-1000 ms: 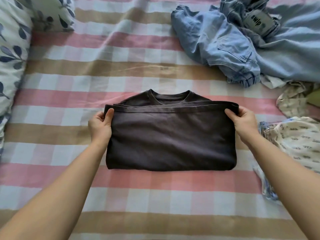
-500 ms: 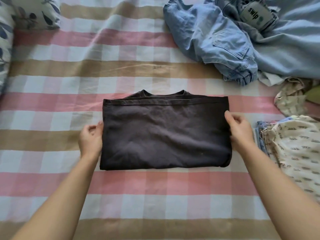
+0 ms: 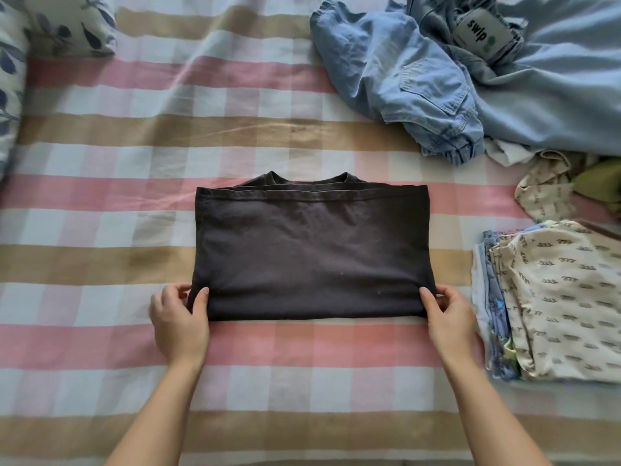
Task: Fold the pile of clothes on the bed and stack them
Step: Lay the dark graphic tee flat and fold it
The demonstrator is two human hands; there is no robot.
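Neatly folded dark T-shirt (image 3: 312, 257), near corners pinched in left hand (image 3: 179, 326), right hand (image 3: 448, 322).

A home bedroom: checked bedsheet (image 3: 100, 230), leaf-print pillow (image 3: 67, 25).

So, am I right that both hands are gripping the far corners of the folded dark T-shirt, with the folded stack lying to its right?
Not quite: in the head view the left hand and right hand grip the near corners of the folded dark T-shirt, not the far ones by the collar. The folded stack does lie to its right.
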